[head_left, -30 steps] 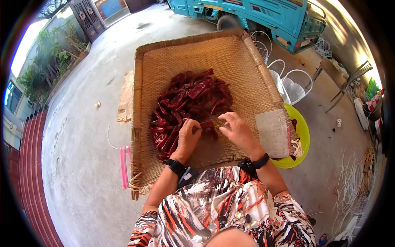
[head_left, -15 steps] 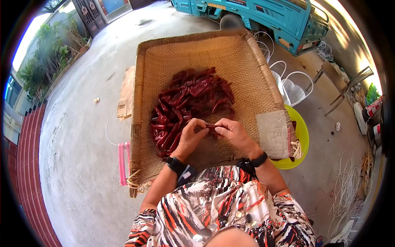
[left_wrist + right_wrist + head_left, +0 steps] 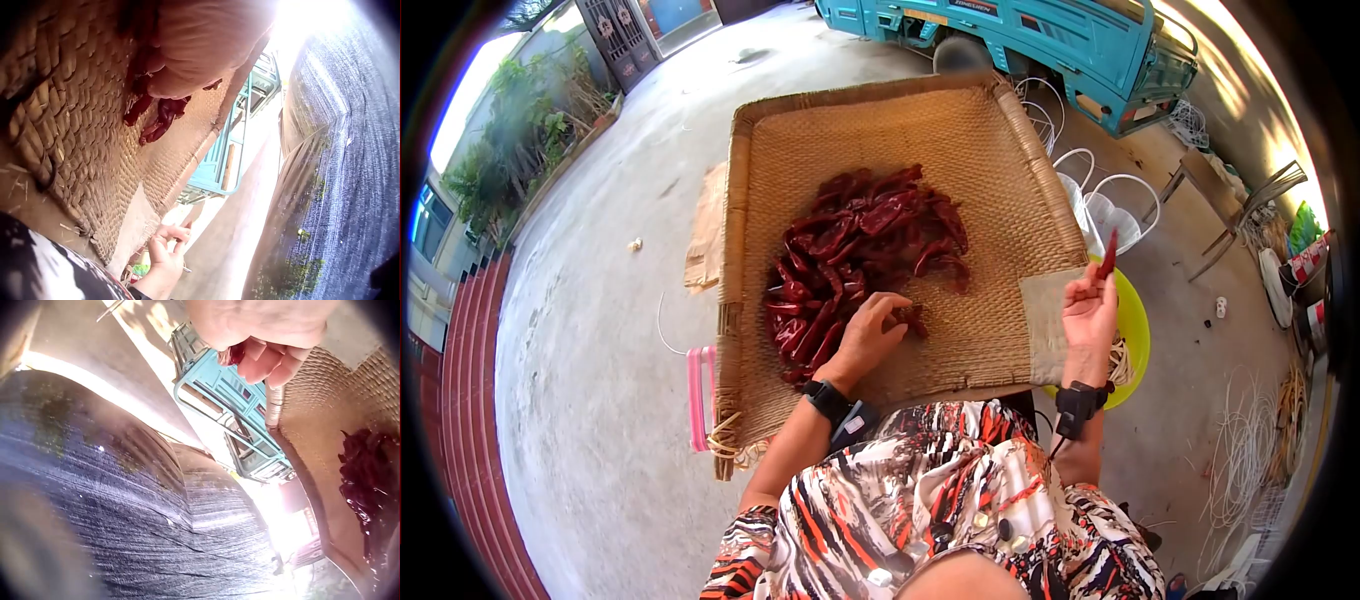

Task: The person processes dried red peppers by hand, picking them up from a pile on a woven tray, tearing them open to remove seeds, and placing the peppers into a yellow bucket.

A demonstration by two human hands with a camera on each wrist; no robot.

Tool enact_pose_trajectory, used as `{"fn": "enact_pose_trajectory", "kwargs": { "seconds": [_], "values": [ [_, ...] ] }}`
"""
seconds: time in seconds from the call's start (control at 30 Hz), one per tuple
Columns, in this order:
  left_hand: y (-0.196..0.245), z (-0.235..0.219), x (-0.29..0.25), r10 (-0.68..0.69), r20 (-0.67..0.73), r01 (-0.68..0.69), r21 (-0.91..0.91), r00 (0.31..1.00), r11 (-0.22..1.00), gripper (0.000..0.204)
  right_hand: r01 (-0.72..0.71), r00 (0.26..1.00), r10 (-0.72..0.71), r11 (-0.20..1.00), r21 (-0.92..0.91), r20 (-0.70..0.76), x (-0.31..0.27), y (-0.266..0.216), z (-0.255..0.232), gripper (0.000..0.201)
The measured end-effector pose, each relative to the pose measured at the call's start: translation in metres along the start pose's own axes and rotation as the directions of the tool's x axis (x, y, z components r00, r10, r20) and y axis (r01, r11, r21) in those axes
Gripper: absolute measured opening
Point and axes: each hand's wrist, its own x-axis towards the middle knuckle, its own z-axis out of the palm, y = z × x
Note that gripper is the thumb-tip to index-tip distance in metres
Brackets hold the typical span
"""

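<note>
A glossy dark red chili pile (image 3: 870,235) lies in the woven tray (image 3: 800,130). My left hand (image 3: 865,345) is bent low at the pile's near edge, its fingertips right beside a loose chili (image 3: 916,320). In the left wrist view red chili pieces (image 3: 164,119) show just past the fingers; whether they pinch one I cannot tell. Beyond the tray's right edge, my right hand (image 3: 1090,315) holds a single red chili (image 3: 1108,255) upright, palm turned up, over the yellow basin (image 3: 1138,330). In the right wrist view its fingers (image 3: 262,365) are curled, and red shows beside them.
A pale patch (image 3: 1052,318) covers the tray's near right corner. White baskets (image 3: 1110,215) with tall handles stand to its right, and a teal cargo vehicle (image 3: 1040,45) behind. A chair (image 3: 1240,205) is farther right. Pink-edged plastic (image 3: 701,400) hangs at the left side.
The hands came together on a chili, then parted. My right hand has swung right, out past the tray, with a chili. My left hand stays near the pile.
</note>
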Motion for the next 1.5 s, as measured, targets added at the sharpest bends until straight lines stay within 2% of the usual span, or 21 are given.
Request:
{"fn": "enact_pose_trajectory", "kwargs": {
  "seconds": [0.07,0.1,0.17,0.23,0.37,0.4,0.47,0.57,0.6,0.67,0.77,0.87,0.97,1.07,1.17,1.27,1.37,1.5],
  "values": [
    [0.002,-0.001,0.000,0.007,0.027,-0.008,0.053,1.000,0.999,0.042,0.053,0.998,-0.057,0.994,0.096,0.032,0.010,-0.017,-0.017,0.033],
    [0.000,0.000,0.000,0.036,0.034,-0.040,0.123,0.999,0.992,0.043,0.029,0.999,-0.036,0.984,0.175,0.035,0.008,-0.022,-0.014,0.035],
    [-0.003,0.002,0.000,0.093,0.055,-0.104,0.261,0.994,0.960,0.044,-0.001,1.000,0.002,0.982,0.188,-0.006,0.003,-0.027,-0.008,0.035],
    [0.001,0.001,0.000,0.120,0.058,-0.132,0.298,0.991,0.945,0.042,-0.064,0.998,0.068,0.983,0.174,-0.015,0.002,-0.021,-0.007,0.030],
    [-0.002,-0.002,0.002,0.097,0.123,-0.133,0.328,0.988,0.935,0.038,-0.220,0.970,0.234,0.960,-0.176,0.063,-0.016,0.022,0.016,0.019],
    [-0.002,-0.002,0.002,0.090,0.114,-0.120,0.301,0.989,0.946,0.036,-0.245,0.960,0.274,0.924,-0.293,0.061,-0.025,0.036,0.027,0.015],
    [-0.002,-0.002,0.003,0.074,0.094,-0.095,0.245,0.993,0.965,0.031,-0.267,0.910,0.400,0.768,-0.583,0.111,-0.042,0.056,0.047,0.014],
    [0.008,-0.005,0.003,-0.036,0.070,0.024,0.163,0.997,0.986,0.024,-0.074,0.793,0.553,0.501,-0.862,0.254,-0.054,0.089,0.061,0.015],
    [0.009,-0.004,0.002,-0.019,0.051,0.013,0.113,0.999,0.993,0.023,0.051,0.774,0.551,0.437,-0.898,0.312,-0.058,0.099,0.064,0.017],
    [0.009,-0.003,0.001,0.010,0.009,-0.010,0.010,1.000,1.000,0.020,0.300,0.714,0.565,0.288,-0.909,0.415,-0.063,0.116,0.064,0.021],
    [0.011,-0.004,0.000,-0.090,0.035,0.092,-0.070,0.995,0.993,0.018,0.607,0.610,0.565,0.115,-0.786,0.555,-0.057,0.136,0.054,0.027],
    [0.006,-0.003,-0.001,-0.073,0.001,0.073,-0.062,0.997,0.995,0.017,0.640,0.619,0.552,0.059,-0.766,0.559,-0.062,0.138,0.056,0.026],
    [0.008,-0.004,0.000,-0.098,0.010,0.098,-0.059,0.995,0.993,0.018,0.534,0.649,0.549,0.164,-0.829,0.527,-0.063,0.139,0.055,0.022],
    [0.014,-0.005,0.000,-0.194,0.018,0.194,-0.140,0.981,0.971,0.020,0.581,0.647,0.520,0.138,-0.802,0.558,-0.065,0.138,0.053,0.018],
    [0.011,0.000,-0.001,-0.058,-0.090,0.038,-0.212,0.994,0.977,0.021,0.484,0.703,0.500,0.184,-0.856,0.505,-0.071,0.134,0.062,0.018],
    [0.018,-0.003,0.000,0.084,-0.068,-0.089,-0.080,0.994,0.993,0.020,0.545,0.686,0.522,0.094,-0.833,0.507,-0.073,0.135,0.064,0.021],
    [0.007,-0.001,0.000,-0.108,-0.024,0.104,-0.144,0.994,0.984,0.018,0.556,0.655,0.561,0.096,-0.826,0.506,-0.074,0.137,0.062,0.023],
    [0.007,-0.003,0.000,-0.130,-0.036,0.126,-0.101,0.991,0.987,0.016,0.555,0.666,0.544,0.096,-0.826,0.511,-0.076,0.135,0.066,0.025]
  ]
}}
